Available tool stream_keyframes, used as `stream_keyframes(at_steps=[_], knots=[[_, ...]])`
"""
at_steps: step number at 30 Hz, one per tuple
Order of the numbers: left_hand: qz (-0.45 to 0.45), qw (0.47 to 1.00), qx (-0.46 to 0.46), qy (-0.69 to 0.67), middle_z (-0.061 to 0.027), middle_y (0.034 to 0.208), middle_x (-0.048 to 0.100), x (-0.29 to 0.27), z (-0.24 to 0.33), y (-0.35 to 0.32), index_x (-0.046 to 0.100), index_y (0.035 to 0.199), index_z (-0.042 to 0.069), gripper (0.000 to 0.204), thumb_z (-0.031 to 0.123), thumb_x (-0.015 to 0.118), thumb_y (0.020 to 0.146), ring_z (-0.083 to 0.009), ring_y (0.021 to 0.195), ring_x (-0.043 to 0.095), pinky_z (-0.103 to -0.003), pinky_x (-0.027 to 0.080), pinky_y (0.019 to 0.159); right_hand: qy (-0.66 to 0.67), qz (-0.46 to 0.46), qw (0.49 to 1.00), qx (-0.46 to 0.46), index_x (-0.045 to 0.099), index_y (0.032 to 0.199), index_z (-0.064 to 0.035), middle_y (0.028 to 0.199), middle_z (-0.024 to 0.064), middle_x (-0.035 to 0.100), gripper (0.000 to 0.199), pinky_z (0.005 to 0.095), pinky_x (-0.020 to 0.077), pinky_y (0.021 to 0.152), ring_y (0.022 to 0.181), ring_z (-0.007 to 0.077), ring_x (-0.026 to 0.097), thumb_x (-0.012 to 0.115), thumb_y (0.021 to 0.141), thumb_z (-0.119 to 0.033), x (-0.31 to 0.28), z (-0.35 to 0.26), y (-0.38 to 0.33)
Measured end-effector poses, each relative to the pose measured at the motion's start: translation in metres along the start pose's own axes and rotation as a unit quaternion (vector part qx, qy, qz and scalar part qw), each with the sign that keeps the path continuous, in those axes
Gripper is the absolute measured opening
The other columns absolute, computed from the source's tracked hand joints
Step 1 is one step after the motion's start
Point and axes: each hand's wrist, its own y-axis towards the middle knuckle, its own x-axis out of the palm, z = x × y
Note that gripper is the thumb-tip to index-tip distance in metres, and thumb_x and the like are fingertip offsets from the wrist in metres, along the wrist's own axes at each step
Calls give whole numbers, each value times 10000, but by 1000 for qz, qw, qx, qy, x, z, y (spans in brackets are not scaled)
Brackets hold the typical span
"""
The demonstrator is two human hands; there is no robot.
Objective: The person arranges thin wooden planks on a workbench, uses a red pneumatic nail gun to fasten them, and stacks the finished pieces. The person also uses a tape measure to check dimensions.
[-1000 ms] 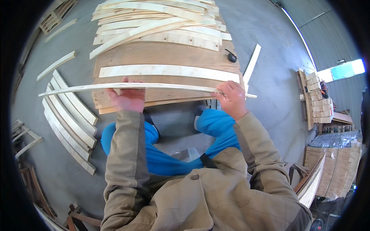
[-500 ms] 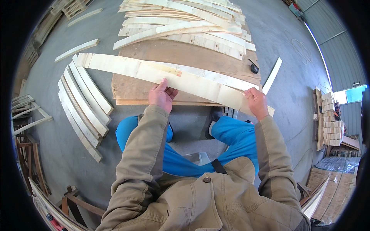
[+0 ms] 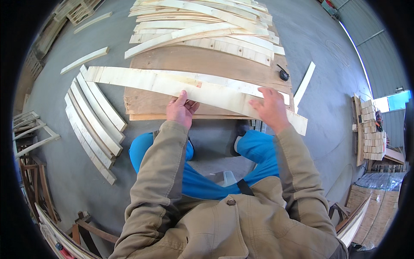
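A long, pale wooden plank (image 3: 142,81) lies slantwise across the near part of a brown plywood-topped stand (image 3: 148,100), its right end reaching past the near edge. My left hand (image 3: 182,110) grips this plank at its near edge, thumb on top and fingers partly hidden underneath. Over the plank's right part is my right hand (image 3: 273,110), fingers apart, with nothing held in it; whether it touches the wood I cannot tell. Just behind, partly covered, a second pale plank (image 3: 235,84) rests on the stand. A black tape measure (image 3: 283,75) sits near the stand's right edge.
Many curved wooden strips (image 3: 207,31) are heaped on the stand's far half. Several curved strips (image 3: 95,110) lie on the floor at left, and a single strip (image 3: 305,84) at right. Stacked wood blocks (image 3: 373,129) stand far right. Wooden frames (image 3: 34,134) are at left.
My right hand has let go of the plank's right end and moved left along it, its fingers now spread. The plank's left end has dipped slightly toward me; my left hand keeps its hold.
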Motion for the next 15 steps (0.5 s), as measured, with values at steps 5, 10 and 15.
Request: stream_keyframes(at_steps=[5, 10, 15], knots=[[-3, 1000, -6, 17, -78, 1126, 719, 6, 1, -9, 620, 1261, 61, 263, 246, 668, 1081, -225, 986, 709, -387, 620, 834, 33, -18, 999, -30, 671, 1287, -5, 1236, 221, 708, 615, 516, 489, 1038, 1186, 431, 643, 805, 889, -455, 9, -60, 25], [12, 999, 12, 29, -95, 1078, 715, 10, 1, -14, 635, 1210, 15, 260, 208, 706, 1051, -208, 905, 708, -367, 634, 780, 33, -84, 994, -62, 622, 1400, -46, 1314, 206, 681, 628, 510, 460, 1098, 1273, 385, 617, 778, 886, -370, 19, -92, 35], [60, 997, 28, 46, -99, 1033, 706, 20, 3, -19, 665, 1165, -13, 272, 195, 748, 1011, -192, 827, 692, -358, 631, 772, -28, -147, 977, -153, 557, 1498, -86, 1391, 191, 661, 612, 462, 511, 1062, 1251, 400, 641, 664, 897, -128, 48, -94, 16]])
